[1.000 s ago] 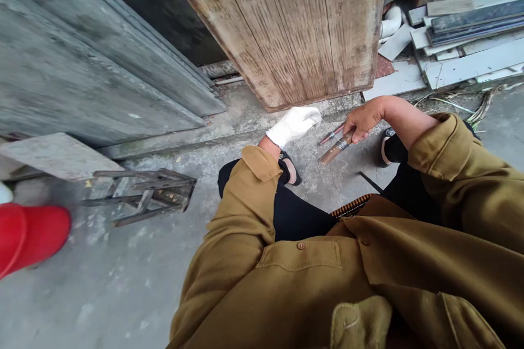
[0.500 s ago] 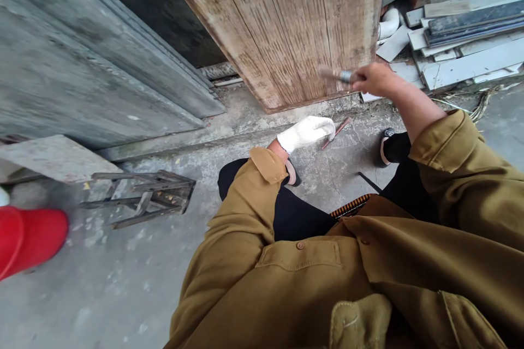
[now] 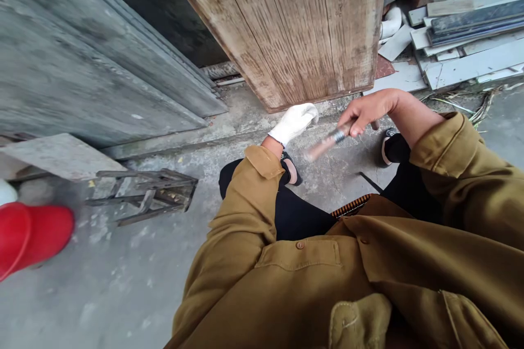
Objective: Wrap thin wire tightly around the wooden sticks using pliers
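Note:
My right hand (image 3: 366,112) is bare and closed round a paintbrush (image 3: 321,147) with a metal ferrule. The brush points down and left over the concrete, its bristles blurred by motion. My left hand (image 3: 293,122), in a white knitted glove, has its fingers curled at the lower edge of a worn wooden panel (image 3: 295,27). What those fingers hold, if anything, is hidden. Whether the glove touches the panel I cannot tell. The panel stands upright, its boards brown and streaked, with its foot on a low concrete ledge (image 3: 241,103).
A small wooden stool (image 3: 149,199) lies on the floor at left, near a red bucket (image 3: 49,234). Large grey boards (image 3: 90,65) lean at upper left. White and dark planks (image 3: 470,60) are piled at right, beside a white pipe (image 3: 392,22).
My right hand has brought the brush down off the panel, toward me and left. My left hand has moved slightly up and left. A thin reddish-brown stick beside the glove no longer shows.

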Available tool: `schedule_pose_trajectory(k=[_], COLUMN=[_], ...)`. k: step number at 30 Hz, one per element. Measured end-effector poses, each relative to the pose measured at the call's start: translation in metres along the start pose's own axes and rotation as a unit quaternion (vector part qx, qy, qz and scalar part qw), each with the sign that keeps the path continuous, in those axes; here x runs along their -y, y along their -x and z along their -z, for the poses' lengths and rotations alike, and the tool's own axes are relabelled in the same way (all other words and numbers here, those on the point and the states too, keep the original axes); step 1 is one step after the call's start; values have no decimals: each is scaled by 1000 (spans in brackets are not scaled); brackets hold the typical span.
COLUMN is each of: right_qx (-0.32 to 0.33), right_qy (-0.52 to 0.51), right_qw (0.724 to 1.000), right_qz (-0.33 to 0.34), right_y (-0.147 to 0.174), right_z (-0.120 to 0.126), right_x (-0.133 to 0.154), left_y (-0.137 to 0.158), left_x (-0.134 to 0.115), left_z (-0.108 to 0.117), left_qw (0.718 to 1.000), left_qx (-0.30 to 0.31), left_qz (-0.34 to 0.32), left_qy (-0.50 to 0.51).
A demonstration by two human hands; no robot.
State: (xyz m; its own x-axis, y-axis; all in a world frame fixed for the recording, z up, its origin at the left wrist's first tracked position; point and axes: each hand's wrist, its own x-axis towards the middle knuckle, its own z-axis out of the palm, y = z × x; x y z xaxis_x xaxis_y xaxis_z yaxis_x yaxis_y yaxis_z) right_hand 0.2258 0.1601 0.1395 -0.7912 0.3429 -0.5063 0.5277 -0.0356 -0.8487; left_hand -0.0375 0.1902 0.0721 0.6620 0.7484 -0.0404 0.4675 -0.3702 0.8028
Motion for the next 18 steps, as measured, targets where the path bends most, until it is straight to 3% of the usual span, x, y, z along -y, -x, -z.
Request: schedule_pose_trajectory(k=[2, 4, 6, 9, 11, 13, 16, 17, 18], right_qx=[-170, -325, -421, -452, -389, -232, 71, 119, 121], right_qy=[-54, -87, -56, 91, 206, 260, 138, 77, 26], right_qw=[981, 935, 903, 881, 878, 909, 973, 982, 989], right_qz=[73, 112, 64, -102, -189, -227, -171, -128, -79], right_y=[11, 16, 13, -1, -13, -21, -20, -15, -10], right_z=[9, 16, 19, 18, 12, 4, -6, -6, -4], right_x=[-4, -11, -16, -20, -20, -17, -11, -9, -8], left_y=[0, 0, 1, 0, 0, 0, 1, 1, 2], left_x=[-4, -9, -13, -14, -12, -8, -6, -6, -7], left_z=[-3, -8, -15, -22, -23, -21, -17, -16, -15], left_qw=[1000, 999, 996, 991, 988, 987, 988, 990, 992], left_qx=[8, 47, 81, 98, 104, 108, 114, 113, 107], left_qz=[14, -2, -42, -92, -103, -103, -87, -76, -59], left_qy=[1, 5, 4, -21, -38, -55, -55, -39, -14])
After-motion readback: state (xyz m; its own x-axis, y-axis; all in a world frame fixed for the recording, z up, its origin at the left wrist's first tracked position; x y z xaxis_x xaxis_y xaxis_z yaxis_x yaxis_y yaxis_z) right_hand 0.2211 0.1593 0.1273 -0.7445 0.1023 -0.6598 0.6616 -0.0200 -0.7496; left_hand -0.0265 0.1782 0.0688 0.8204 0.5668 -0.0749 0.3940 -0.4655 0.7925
